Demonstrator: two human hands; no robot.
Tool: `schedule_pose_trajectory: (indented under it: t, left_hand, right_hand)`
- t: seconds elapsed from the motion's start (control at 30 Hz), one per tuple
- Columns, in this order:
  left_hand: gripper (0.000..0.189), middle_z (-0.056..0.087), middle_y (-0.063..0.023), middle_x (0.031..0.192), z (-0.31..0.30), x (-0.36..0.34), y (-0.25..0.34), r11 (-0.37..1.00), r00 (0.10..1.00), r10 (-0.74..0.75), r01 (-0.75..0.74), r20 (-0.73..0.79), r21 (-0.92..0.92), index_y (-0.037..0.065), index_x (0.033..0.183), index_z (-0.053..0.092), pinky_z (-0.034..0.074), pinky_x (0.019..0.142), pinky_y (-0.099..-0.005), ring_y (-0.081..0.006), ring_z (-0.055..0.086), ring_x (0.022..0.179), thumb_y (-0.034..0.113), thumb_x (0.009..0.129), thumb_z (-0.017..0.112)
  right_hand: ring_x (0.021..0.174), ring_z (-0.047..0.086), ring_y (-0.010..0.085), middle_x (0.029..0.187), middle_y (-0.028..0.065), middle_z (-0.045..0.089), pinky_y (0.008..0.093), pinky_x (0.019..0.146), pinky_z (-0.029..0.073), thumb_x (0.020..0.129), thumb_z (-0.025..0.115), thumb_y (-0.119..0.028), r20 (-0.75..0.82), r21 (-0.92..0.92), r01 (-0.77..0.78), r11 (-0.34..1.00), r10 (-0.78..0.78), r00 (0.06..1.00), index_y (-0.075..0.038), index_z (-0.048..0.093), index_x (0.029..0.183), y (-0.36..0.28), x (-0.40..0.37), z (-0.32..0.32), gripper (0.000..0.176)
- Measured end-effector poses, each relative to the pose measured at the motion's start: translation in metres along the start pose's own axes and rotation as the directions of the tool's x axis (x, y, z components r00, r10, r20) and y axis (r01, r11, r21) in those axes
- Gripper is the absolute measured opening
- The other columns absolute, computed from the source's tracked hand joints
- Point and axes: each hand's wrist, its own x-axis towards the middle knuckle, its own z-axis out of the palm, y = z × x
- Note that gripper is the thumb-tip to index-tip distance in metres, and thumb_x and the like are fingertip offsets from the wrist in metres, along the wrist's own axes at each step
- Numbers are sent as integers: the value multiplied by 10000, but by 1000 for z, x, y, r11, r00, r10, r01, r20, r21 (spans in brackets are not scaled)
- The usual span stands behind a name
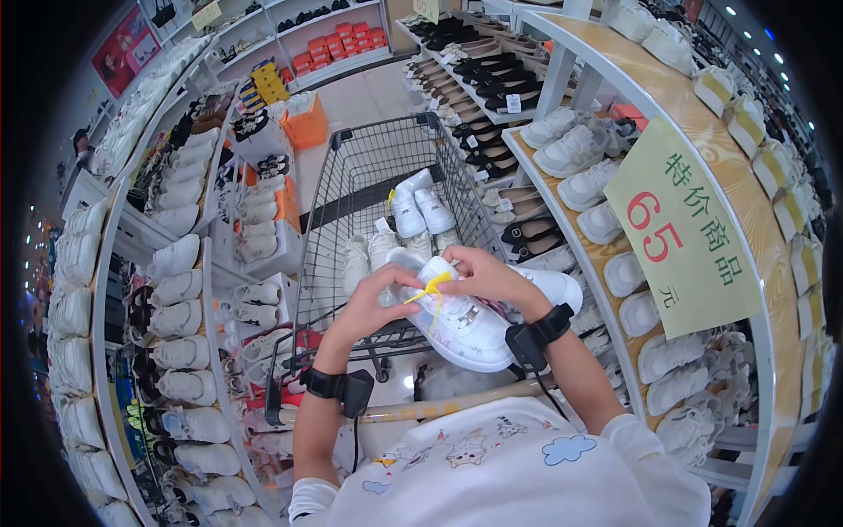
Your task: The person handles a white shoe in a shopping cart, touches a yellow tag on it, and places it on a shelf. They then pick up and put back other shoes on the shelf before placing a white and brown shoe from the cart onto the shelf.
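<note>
A white sneaker [468,337] is in front of me at the near end of the shopping cart, its toe toward my body. A yellow strip with a tag-like wide part [432,287] lies over its tongue and laces. My left hand [376,296] is closed, thumb and fingers pinching the strip's left part. From the other side, my right hand [486,277] pinches the strip's right part near the shoe's opening. Another white shoe [555,288] shows partly behind my right wrist. Both wrists wear black straps with small boxes.
The wire cart [318,189] carries several white sneakers, including one pair [421,211] near its middle. Shelves of white shoes [182,351] stand close on the left. To the right, a shoe rack [549,176] bears a price sign [680,237]. Orange boxes [338,46] are stacked at the back.
</note>
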Motion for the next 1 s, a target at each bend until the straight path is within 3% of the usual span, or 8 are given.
schedule_pose_trajectory:
  t: [0.1,0.2,0.3,0.47,0.53,0.67,0.97,1.0]
  left_hand:
    - [314,584,-56,988,4,-1,2,997,998,60,-59,-31,43,53,991,631,434,865,-311,-201,555,971,99,703,747]
    - [304,588,-62,1001,12,1,11,968,979,142,-107,-143,229,48,949,639,423,867,-315,-212,553,979,85,667,745]
    - [318,579,-79,937,26,7,24,895,910,322,-203,-260,397,61,929,651,451,737,-319,-242,555,878,14,629,744]
    - [258,567,-87,884,36,5,16,874,900,375,-263,-221,409,49,910,634,451,706,-299,-231,558,823,-33,674,700]
    - [168,567,-102,876,36,5,13,919,884,300,-167,-358,357,19,879,608,452,719,-298,-231,565,826,-11,730,680]
    - [107,583,-105,861,27,6,5,972,883,179,-91,-435,215,10,846,590,453,734,-301,-217,571,822,-24,761,647]
    - [120,610,-104,845,30,8,9,928,830,335,-207,-446,310,26,840,607,457,751,-310,-227,586,823,-47,750,639]
    - [128,613,-105,824,31,8,10,898,817,384,-224,-429,378,26,835,609,467,730,-317,-239,592,806,-40,736,656]
  right_hand:
    - [511,404,7,591,-39,505,203,429,277,803,700,-229,-60,28,53,998,-51,997,-56,545,939,0,-1,5,269]
    - [507,399,10,591,-43,501,205,428,274,799,704,-230,-68,75,45,996,-40,997,-56,550,952,3,1,5,278]
    - [528,396,15,603,-40,493,210,438,277,796,707,-241,-78,11,36,999,-35,996,-57,551,956,-6,-2,4,289]
    - [545,384,22,604,-43,467,220,451,275,788,713,-272,-91,-100,23,995,-32,995,-63,546,926,-13,-4,4,301]
    - [484,369,-8,566,-66,463,196,408,253,823,685,-238,-105,-69,31,997,-38,994,-80,527,917,-14,-5,4,242]
    - [476,364,-3,563,-61,468,202,401,248,835,672,-264,-123,-104,28,994,-41,992,-80,522,905,-13,-3,4,247]
    - [486,368,18,567,-47,462,222,410,267,845,652,-309,-138,-75,-39,996,28,990,-68,524,896,-18,-4,5,277]
    - [503,387,30,578,-34,471,232,426,285,826,665,-335,-157,-157,6,988,-31,987,-64,526,896,-19,-5,6,312]
